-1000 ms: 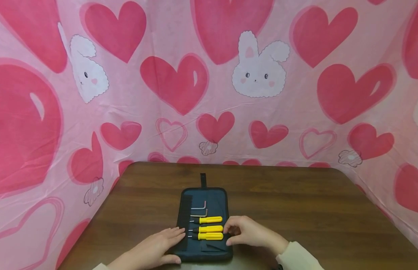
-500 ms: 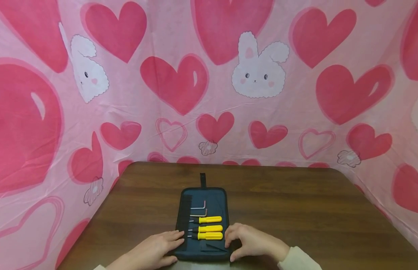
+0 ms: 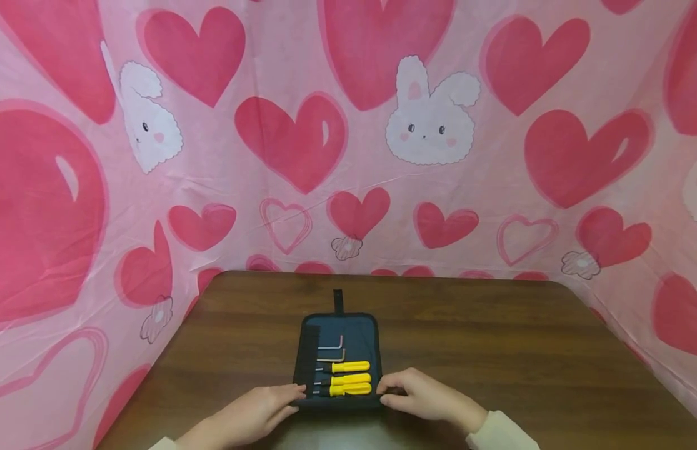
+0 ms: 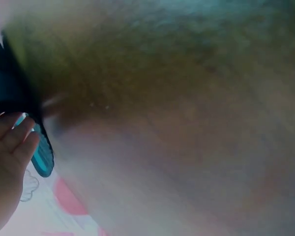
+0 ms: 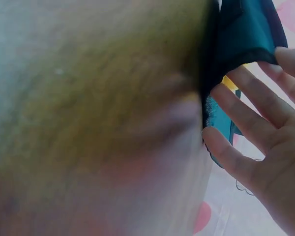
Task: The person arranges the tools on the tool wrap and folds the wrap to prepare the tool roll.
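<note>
A black and dark-blue tool pouch (image 3: 359, 331) lies unfolded on the table, its near edge lifted and folded up in the head view. Three yellow-handled screwdrivers (image 3: 351, 367) and two L-shaped hex keys (image 3: 331, 359) sit in it, tips toward the left-hand elastic strip. My left hand (image 3: 260, 406) holds the near left corner between fingers and thumb. At the near right corner my right hand (image 3: 424, 397) pinches the edge, its thumb pressed to the raised flap (image 5: 246, 39) in the right wrist view. The raised edge partly covers the nearest screwdriver.
A black strap (image 3: 339, 301) extends from the pouch's far edge. Brown wooden tabletop (image 3: 466, 331) spreads around the pouch. A pink cloth with hearts and rabbits (image 3: 292, 144) hangs behind and at both sides.
The pouch's near edge has risen and folded toward the screwdrivers. My right hand has gone from the right edge beside the handles to the near right corner and then up with it.
</note>
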Demonstrator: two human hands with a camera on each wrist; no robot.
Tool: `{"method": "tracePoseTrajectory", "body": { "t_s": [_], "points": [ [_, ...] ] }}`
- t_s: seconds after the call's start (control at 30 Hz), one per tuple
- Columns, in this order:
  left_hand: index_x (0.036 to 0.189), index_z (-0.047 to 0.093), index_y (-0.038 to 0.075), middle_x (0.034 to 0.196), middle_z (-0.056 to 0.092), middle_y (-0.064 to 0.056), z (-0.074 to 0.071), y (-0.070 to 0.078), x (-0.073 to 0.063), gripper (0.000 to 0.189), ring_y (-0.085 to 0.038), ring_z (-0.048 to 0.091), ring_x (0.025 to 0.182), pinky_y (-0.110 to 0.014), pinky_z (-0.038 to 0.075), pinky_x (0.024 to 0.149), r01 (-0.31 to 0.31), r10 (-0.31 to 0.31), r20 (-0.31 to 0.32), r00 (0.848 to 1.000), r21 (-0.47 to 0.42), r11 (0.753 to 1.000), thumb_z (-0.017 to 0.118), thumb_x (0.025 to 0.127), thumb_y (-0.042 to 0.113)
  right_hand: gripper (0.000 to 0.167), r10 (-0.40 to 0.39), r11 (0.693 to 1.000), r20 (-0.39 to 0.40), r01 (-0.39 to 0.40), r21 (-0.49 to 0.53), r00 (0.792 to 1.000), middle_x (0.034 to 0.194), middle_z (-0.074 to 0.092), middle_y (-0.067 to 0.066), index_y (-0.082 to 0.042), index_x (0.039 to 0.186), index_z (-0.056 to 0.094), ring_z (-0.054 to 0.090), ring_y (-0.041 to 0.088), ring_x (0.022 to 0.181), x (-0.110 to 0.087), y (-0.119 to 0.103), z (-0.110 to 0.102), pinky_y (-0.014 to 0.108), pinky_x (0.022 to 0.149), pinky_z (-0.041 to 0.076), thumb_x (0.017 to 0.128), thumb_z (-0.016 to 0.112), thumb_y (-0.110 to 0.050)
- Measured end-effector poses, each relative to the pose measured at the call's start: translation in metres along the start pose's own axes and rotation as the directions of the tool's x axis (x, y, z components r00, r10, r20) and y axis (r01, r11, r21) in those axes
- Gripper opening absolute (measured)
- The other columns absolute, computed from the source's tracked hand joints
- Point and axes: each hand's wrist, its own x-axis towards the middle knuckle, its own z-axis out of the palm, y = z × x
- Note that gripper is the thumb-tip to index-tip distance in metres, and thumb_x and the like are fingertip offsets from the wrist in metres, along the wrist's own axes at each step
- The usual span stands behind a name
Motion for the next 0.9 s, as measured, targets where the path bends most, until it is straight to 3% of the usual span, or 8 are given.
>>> {"method": "tracePoseTrajectory", "body": {
  "t_s": [0.13, 0.27, 0.33, 0.4, 0.63, 0.77, 0.83, 0.9],
  "points": [
    [0.117, 0.061, 0.009, 0.107, 0.063, 0.006, -0.004, 0.0, 0.005, 0.038, -0.006, 0.059, 0.094, -0.033, 0.05, 0.079, 0.103, -0.105, -0.008, 0.994, -0.113, 0.988, 0.046, 0.096, 0.037, 0.01, 0.038, 0.998, -0.059, -0.035, 0.053, 0.997, 0.074, 0.051, -0.015, -0.014, 0.095, 0.061, 0.045, -0.001, 0.063, 0.003, 0.0, -0.003, 0.017, 0.056, 0.042, 0.095, 0.052, -0.019],
    [0.105, 0.061, 0.011, 0.091, 0.063, 0.008, -0.008, 0.0, 0.01, 0.029, -0.004, 0.057, 0.079, -0.031, 0.05, 0.069, 0.087, -0.106, -0.128, 0.986, -0.147, 0.985, 0.043, 0.098, 0.033, 0.011, 0.103, 0.993, -0.129, -0.094, 0.068, 0.986, 0.071, 0.047, -0.012, -0.015, 0.094, 0.058, 0.044, 0.001, 0.061, 0.008, 0.002, -0.005, 0.019, 0.054, 0.04, 0.097, 0.048, -0.019],
    [0.104, 0.061, 0.01, 0.089, 0.062, 0.007, -0.011, 0.0, 0.014, 0.029, -0.005, 0.057, 0.078, -0.032, 0.049, 0.069, 0.084, -0.114, -0.188, 0.976, -0.161, 0.983, 0.041, 0.099, 0.031, 0.012, 0.135, 0.989, -0.176, -0.121, 0.085, 0.975, 0.069, 0.046, -0.01, -0.013, 0.092, 0.057, 0.044, 0.002, 0.059, 0.012, 0.002, -0.006, 0.021, 0.053, 0.04, 0.098, 0.046, -0.017],
    [0.11, 0.061, 0.005, 0.099, 0.064, -0.002, -0.015, -0.001, 0.02, 0.036, -0.012, 0.06, 0.09, -0.038, 0.049, 0.078, 0.123, -0.169, -0.215, 0.962, -0.21, 0.97, 0.04, 0.099, 0.032, 0.014, 0.187, 0.979, -0.218, -0.163, 0.122, 0.958, 0.069, 0.047, -0.006, -0.011, 0.091, 0.056, 0.047, 0.006, 0.06, 0.018, 0.002, -0.006, 0.025, 0.053, 0.045, 0.098, 0.045, -0.014],
    [0.093, 0.061, 0.008, 0.068, 0.055, 0.001, -0.025, -0.011, 0.043, 0.031, -0.013, 0.055, 0.059, -0.028, 0.046, 0.055, 0.222, -0.338, -0.192, 0.921, -0.452, 0.864, 0.041, 0.099, 0.03, 0.014, 0.364, 0.925, -0.306, -0.303, 0.227, 0.88, 0.071, 0.05, 0.004, -0.006, 0.087, 0.053, 0.056, 0.019, 0.051, 0.037, 0.004, -0.01, 0.037, 0.046, 0.051, 0.097, 0.046, -0.012],
    [0.101, 0.061, 0.0, 0.072, 0.058, -0.007, -0.025, -0.014, 0.053, 0.03, -0.02, 0.057, 0.053, -0.034, 0.05, 0.051, 0.243, -0.407, -0.213, 0.888, -0.535, 0.809, 0.047, 0.097, 0.027, 0.013, 0.417, 0.903, -0.313, -0.35, 0.248, 0.853, 0.068, 0.05, 0.005, -0.003, 0.088, 0.055, 0.054, 0.018, 0.047, 0.045, 0.008, -0.012, 0.036, 0.044, 0.051, 0.096, 0.048, -0.011],
    [0.106, 0.057, -0.001, 0.078, 0.06, -0.009, -0.023, -0.016, 0.055, 0.026, -0.02, 0.058, 0.057, -0.035, 0.051, 0.052, 0.243, -0.425, -0.262, 0.866, -0.523, 0.817, 0.053, 0.094, 0.022, 0.013, 0.439, 0.893, -0.31, -0.37, 0.256, 0.844, 0.067, 0.05, 0.006, -0.002, 0.088, 0.056, 0.053, 0.018, 0.045, 0.049, 0.01, -0.013, 0.036, 0.044, 0.05, 0.096, 0.049, -0.01],
    [0.111, 0.055, 0.001, 0.09, 0.062, -0.01, -0.02, -0.018, 0.057, 0.026, -0.021, 0.061, 0.067, -0.036, 0.053, 0.06, 0.215, -0.397, -0.338, 0.853, -0.466, 0.858, 0.06, 0.09, 0.017, 0.013, 0.454, 0.886, -0.307, -0.387, 0.254, 0.836, 0.066, 0.05, 0.005, -0.001, 0.088, 0.057, 0.053, 0.018, 0.043, 0.052, 0.012, -0.013, 0.036, 0.043, 0.05, 0.096, 0.049, -0.008]
  ]
}}
